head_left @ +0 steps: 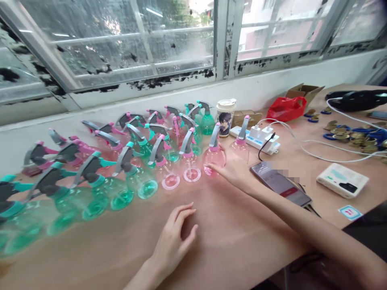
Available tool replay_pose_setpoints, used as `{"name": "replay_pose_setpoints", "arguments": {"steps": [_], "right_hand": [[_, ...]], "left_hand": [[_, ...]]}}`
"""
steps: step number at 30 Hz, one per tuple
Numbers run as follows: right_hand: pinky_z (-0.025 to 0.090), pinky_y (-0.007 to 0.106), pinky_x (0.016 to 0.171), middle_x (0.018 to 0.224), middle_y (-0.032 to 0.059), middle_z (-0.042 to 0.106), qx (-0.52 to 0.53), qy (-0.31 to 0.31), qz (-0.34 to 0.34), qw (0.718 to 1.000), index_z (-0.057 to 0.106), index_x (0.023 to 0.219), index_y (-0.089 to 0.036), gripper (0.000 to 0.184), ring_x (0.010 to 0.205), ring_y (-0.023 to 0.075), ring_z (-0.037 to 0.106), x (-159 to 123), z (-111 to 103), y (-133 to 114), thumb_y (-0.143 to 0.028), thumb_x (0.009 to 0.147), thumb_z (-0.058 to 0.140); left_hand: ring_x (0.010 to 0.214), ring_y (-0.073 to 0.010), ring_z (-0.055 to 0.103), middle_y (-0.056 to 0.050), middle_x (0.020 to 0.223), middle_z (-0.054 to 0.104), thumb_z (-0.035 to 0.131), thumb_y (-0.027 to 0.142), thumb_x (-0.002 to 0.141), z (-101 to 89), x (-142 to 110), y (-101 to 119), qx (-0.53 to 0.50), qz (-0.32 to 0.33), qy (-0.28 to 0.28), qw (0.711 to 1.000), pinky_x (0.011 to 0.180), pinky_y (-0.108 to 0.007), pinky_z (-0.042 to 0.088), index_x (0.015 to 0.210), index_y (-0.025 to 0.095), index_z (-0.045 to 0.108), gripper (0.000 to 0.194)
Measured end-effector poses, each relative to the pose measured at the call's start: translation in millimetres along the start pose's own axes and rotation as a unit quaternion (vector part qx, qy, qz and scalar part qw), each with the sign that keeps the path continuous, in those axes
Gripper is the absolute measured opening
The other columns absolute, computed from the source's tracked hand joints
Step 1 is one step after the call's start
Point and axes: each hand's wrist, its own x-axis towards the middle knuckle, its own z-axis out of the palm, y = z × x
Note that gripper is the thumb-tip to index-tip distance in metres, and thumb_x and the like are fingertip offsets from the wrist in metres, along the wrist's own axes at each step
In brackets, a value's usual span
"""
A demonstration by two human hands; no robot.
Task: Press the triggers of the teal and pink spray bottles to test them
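Note:
My right hand (237, 172) is wrapped round a clear pink spray bottle (213, 157) with a grey and pink trigger head, standing upright on the table. Another pink spray bottle (241, 147) is just behind that hand, partly hidden by it. My left hand (175, 231) hovers over or rests on the brown table (121, 249), fingers curved and apart, nothing in them. Nearest to it are two upright pink spray bottles, one at the row's front (171, 177) and one beside it (192, 171). Several green spray bottles (146, 185) continue the row leftward.
Along the wall stand more spray bottles, a lidded paper cup (225, 117) and a white power strip (256, 139). To the right lie a phone (281, 184), a white box-like device (343, 180), a red plastic bag (286, 108) and several blue-and-gold pieces (359, 135).

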Motion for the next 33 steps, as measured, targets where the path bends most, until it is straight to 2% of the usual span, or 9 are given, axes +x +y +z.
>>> {"name": "replay_pose_setpoints", "arguments": {"steps": [2, 5, 8, 12, 17, 21, 26, 29, 33], "right_hand": [[0.051, 0.050, 0.084, 0.119, 0.0202, 0.066, -0.005, -0.001, 0.004, 1.000, 0.051, 0.132, -0.013, 0.062, 0.107, 0.0399, 0.064, 3, 2, 2, -0.056, 0.088, 0.057], [0.050, 0.050, 0.087, 0.120, 0.0193, 0.066, -0.012, 0.002, -0.007, 1.000, 0.053, 0.129, -0.014, 0.058, 0.109, 0.0392, 0.064, 3, 2, 9, -0.054, 0.087, 0.059], [0.050, 0.048, 0.086, 0.118, 0.0192, 0.067, -0.015, 0.000, -0.018, 1.000, 0.052, 0.130, -0.014, 0.060, 0.108, 0.0384, 0.064, 3, 2, 16, -0.054, 0.086, 0.060], [0.050, 0.046, 0.082, 0.113, 0.0184, 0.068, -0.018, -0.007, -0.011, 1.000, 0.052, 0.131, -0.013, 0.064, 0.103, 0.0377, 0.065, 2, 1, 16, -0.057, 0.085, 0.060], [0.050, 0.048, 0.084, 0.123, 0.0193, 0.065, -0.031, -0.009, 0.000, 0.999, 0.046, 0.138, -0.014, 0.073, 0.103, 0.0379, 0.066, -4, -2, 11, -0.064, 0.085, 0.056], [0.050, 0.049, 0.086, 0.133, 0.0237, 0.058, -0.061, 0.038, 0.005, 0.997, 0.044, 0.141, -0.009, 0.079, 0.112, 0.0399, 0.062, -18, -11, 4, -0.067, 0.087, 0.050], [0.053, 0.041, 0.066, 0.126, 0.0186, 0.062, -0.060, 0.059, 0.030, 0.996, 0.043, 0.141, -0.014, 0.074, 0.083, 0.0303, 0.069, -49, -21, -6, -0.066, 0.088, 0.050], [0.053, 0.039, 0.065, 0.118, 0.0159, 0.065, -0.047, 0.046, 0.010, 0.998, 0.045, 0.137, -0.016, 0.069, 0.076, 0.0262, 0.067, -64, -21, -12, -0.063, 0.088, 0.053], [0.054, 0.040, 0.068, 0.110, 0.0179, 0.066, -0.024, 0.028, -0.019, 0.999, 0.050, 0.131, -0.012, 0.066, 0.075, 0.0259, 0.067, -71, -23, -31, -0.064, 0.090, 0.048]], "left_hand": [[0.106, -0.0235, 0.066, -0.009, 0.117, 0.065, 0.053, 0.027, 0.091, -1.9, 9, 0, -0.044, -0.038, 0.019, 0.998, 0.090, -0.040, 0.055, 0.119, 0.024, 0.055, 0.028], [0.075, -0.0176, 0.066, -0.003, 0.093, 0.067, 0.053, 0.031, 0.091, -5.7, 32, 2, -0.117, -0.125, 0.025, 0.985, 0.071, -0.033, 0.055, 0.141, 0.022, 0.036, 0.053], [0.072, -0.0184, 0.064, 0.001, 0.078, 0.065, 0.056, 0.034, 0.090, -9.0, 60, 6, -0.144, -0.165, 0.022, 0.976, 0.075, -0.034, 0.050, 0.153, 0.019, 0.015, 0.077], [0.070, -0.0172, 0.064, 0.001, 0.080, 0.066, 0.055, 0.035, 0.092, -8.1, 84, 8, -0.205, -0.198, -0.004, 0.959, 0.078, -0.035, 0.050, 0.156, 0.017, -0.006, 0.091], [0.076, -0.0179, 0.064, -0.003, 0.090, 0.067, 0.060, 0.033, 0.089, -1.1, 89, 5, -0.223, -0.190, -0.021, 0.956, 0.082, -0.035, 0.049, 0.156, 0.018, -0.001, 0.092], [0.078, -0.0186, 0.065, -0.003, 0.090, 0.069, 0.061, 0.029, 0.087, -4.0, 77, 3, -0.209, -0.182, -0.015, 0.961, 0.082, -0.036, 0.049, 0.156, 0.020, 0.010, 0.086], [0.074, -0.0176, 0.064, 0.000, 0.084, 0.064, 0.057, 0.030, 0.087, -24.9, 46, -5, -0.189, -0.191, 0.071, 0.960, 0.076, -0.034, 0.050, 0.143, 0.018, 0.035, 0.061], [0.071, -0.0162, 0.062, 0.002, 0.081, 0.060, 0.055, 0.033, 0.089, -35.4, 35, -11, -0.183, -0.218, 0.124, 0.951, 0.077, -0.034, 0.049, 0.147, 0.018, 0.024, 0.067], [0.062, -0.0133, 0.062, 0.004, 0.081, 0.060, 0.057, 0.031, 0.088, -36.1, 38, -22, -0.216, -0.265, 0.103, 0.934, 0.068, -0.029, 0.049, 0.154, 0.021, 0.005, 0.085]]}}
